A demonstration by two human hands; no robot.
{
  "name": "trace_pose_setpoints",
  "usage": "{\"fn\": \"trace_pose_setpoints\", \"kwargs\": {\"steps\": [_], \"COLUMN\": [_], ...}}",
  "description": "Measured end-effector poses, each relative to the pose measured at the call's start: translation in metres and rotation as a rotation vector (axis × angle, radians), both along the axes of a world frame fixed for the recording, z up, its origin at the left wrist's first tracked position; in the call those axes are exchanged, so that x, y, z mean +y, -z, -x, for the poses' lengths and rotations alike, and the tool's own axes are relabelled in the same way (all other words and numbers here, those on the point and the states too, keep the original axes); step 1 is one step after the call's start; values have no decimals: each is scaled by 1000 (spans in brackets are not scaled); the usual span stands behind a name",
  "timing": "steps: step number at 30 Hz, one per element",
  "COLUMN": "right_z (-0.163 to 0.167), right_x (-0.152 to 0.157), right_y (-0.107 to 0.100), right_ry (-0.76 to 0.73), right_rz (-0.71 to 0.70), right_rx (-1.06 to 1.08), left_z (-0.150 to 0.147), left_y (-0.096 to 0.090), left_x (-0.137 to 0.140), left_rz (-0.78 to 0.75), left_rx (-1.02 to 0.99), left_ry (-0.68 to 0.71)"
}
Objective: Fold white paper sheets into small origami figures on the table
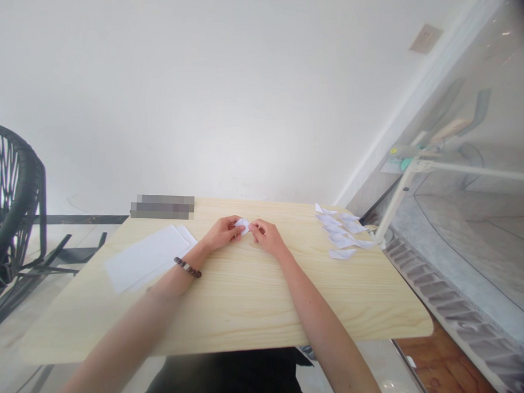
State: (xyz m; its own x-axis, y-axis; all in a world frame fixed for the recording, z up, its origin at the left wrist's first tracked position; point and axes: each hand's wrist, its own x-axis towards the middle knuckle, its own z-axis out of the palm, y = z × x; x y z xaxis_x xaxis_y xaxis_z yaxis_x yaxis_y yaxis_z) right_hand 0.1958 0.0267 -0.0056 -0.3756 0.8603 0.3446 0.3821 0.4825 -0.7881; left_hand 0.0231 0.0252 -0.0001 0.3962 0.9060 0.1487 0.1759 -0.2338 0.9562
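Over the middle of the wooden table, my left hand (223, 233) pinches a small folded piece of white paper (242, 224) between thumb and fingers. My right hand (263, 233) grips the right edge of that same paper with thumb and forefinger. The two hands are close together, with the paper between their fingertips. A beaded bracelet (188, 267) circles my left wrist. Sheets of white paper (150, 255) lie flat to the left of my left forearm. On the right side of the table rest several folded white paper pieces (343, 240) with pointed ends.
The pale wooden table (241, 310) stands against a white wall (248, 93). A blurred-out object (162, 207) sits at its back left. A dark woven chair (20, 171) is on the left; a white metal frame (402, 195) and a bed skirt (455, 318) are on the right.
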Motion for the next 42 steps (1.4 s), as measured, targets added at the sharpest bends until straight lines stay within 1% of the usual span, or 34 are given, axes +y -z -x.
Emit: {"fn": "trace_pose_setpoints", "kwargs": {"steps": [3, 6, 11, 15, 18, 22, 25, 27, 31, 35, 42], "right_z": [0, 0, 0, 0, 1, 2, 2, 1, 0, 1, 2], "right_x": [-1, -1, 0, 0, -1, -2, -2, -1, 1, 2, 2], "right_y": [0, 0, 1, -1, -1, -1, 0, 1, 2, 3, 2], "right_ry": [-36, -40, -5, -13, -37, -72, -83, -66, 20, 68, 136], "right_rz": [14, 29, 36, 28, 34, 61, 72, 69, 42, 17, 15], "right_rx": [-12, -18, 7, -6, -2, 0, 11, 14, 15, 65, 95], "left_z": [3, 3, -4, -7, -6, -2, -1, -3, -7, -8, -7], "left_y": [0, -2, -7, -11, -11, -13, -14, -14, -10, -5, -3], "left_x": [0, -1, -5, -7, -6, -6, -7, -7, -6, -3, -1], "left_rz": [1, 6, -3, -72, -97, -69, -49, -42, -13, 20, 10], "left_rx": [8, 0, 14, 3, -12, -3, -12, -28, -43, -56, -59], "left_ry": [20, 13, -56, -113, -101, -59, -58, -65, -105, -144, -167]}}
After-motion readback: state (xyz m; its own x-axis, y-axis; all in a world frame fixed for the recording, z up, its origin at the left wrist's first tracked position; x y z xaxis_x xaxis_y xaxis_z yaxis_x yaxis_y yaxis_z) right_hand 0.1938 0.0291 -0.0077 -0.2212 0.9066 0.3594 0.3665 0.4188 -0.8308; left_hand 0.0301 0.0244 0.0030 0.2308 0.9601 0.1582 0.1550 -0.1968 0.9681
